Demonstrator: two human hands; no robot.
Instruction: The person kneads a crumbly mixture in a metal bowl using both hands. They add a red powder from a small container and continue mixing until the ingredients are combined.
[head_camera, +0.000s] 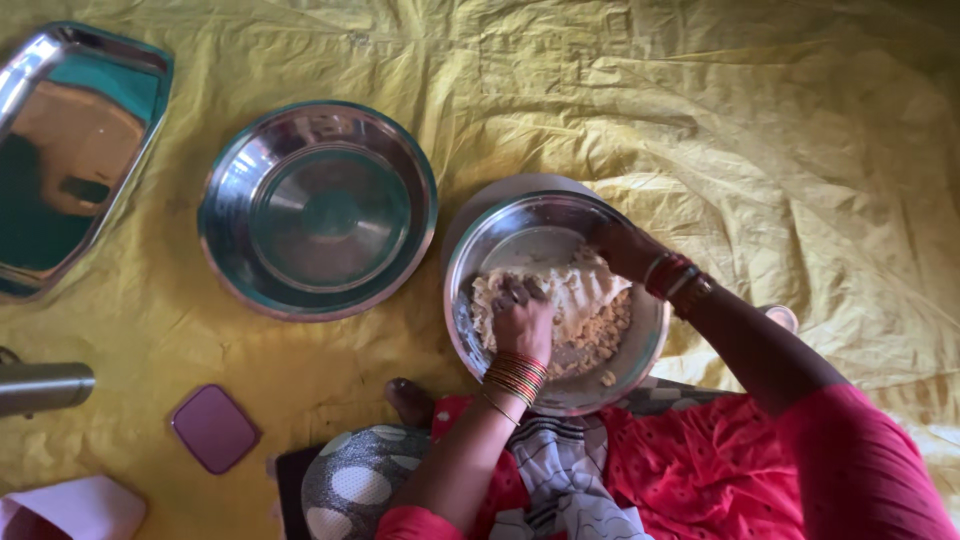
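Pressing knuckles-down, the left hand (520, 320) sits curled into the pale crumbly dough (580, 315) inside a steel mixing bowl (480, 250). The dough lies under and just right of it. The right hand (625, 248) grips the bowl's far rim, fingers closed over the edge. An empty steel basin (318, 210) rests nearby on the yellow sheet (750, 120).

Scene moderately dim, warm cast from the yellow sheet (700, 120). Light is soft and diffuse; source not identifiable. Top right corner falls into shade. Broad pale glare on the empty steel bowl (318, 210), strongest on its left wall; the steel tray (70, 150) mirrors teal and orange patches. Soft shadow inside the near bowl (555, 300) under the hands. Focus slightly soft overall; mild wide-angle bending at frame edges. Sheet creases remain legible.
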